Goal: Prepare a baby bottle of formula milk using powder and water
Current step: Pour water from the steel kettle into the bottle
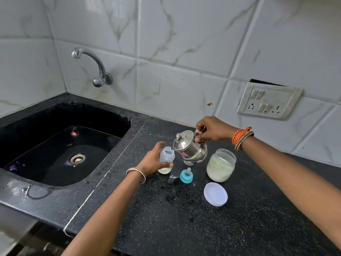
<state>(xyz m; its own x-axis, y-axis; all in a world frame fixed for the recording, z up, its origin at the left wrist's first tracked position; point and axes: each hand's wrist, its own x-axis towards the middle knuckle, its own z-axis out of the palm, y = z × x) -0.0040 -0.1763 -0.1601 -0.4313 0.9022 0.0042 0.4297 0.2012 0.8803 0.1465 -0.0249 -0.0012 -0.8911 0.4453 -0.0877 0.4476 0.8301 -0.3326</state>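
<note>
I tilt the small steel kettle (190, 147) with my right hand (212, 129), fingers curled round its handle, so the spout sits right at the open mouth of the baby bottle (166, 159). My left hand (154, 159) wraps the bottle's body, thumb in front, and holds it upright on the black desk (166, 218), just right of the sink (55, 145). To do this well I judge I should pour slowly in a thin stream, with the spout touching or just above the rim, because the mouth is narrow and the desk already shows wet spots. I keep the bottle pressed down so it cannot tip, and I watch the level against its side. I cannot tell how much water is in yet. The open jar of powder (220, 166) stands just right of the kettle, its white lid (215, 194) in front, and the blue teat cap (186, 176) lies between bottle and jar, ready for closing.
</note>
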